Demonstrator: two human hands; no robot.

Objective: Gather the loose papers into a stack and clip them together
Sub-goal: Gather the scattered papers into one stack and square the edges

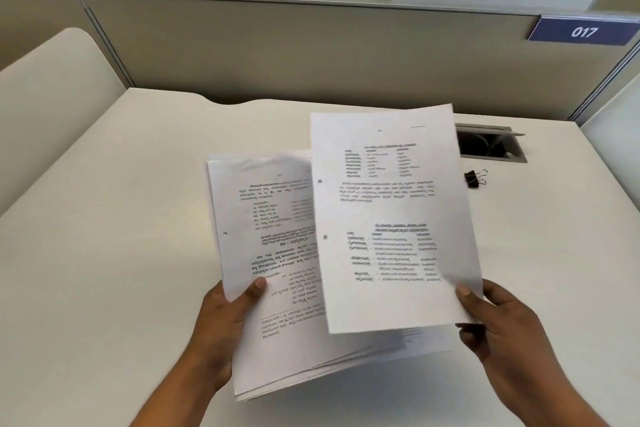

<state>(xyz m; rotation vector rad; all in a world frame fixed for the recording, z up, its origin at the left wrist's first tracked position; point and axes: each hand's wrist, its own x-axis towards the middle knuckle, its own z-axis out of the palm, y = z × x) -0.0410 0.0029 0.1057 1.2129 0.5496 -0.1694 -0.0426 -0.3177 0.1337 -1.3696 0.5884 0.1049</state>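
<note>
My left hand (pixel 228 315) grips a stack of several printed white papers (pixel 273 253) by its left edge, thumb on top, lifted above the desk. My right hand (pixel 498 319) pinches a single printed sheet (pixel 391 215) at its lower right corner. That sheet is upright and overlaps the right part of the stack. Both sheets show punch holes along their left margins. A black binder clip (pixel 473 179) with wire handles lies on the desk to the right of the papers, apart from both hands.
The white desk (pixel 121 218) is bounded by a beige partition (pixel 311 52) at the back. A grey cable hatch (pixel 491 144) is set into the desk behind the clip. A blue plate reading 017 (pixel 583 32) hangs at the upper right.
</note>
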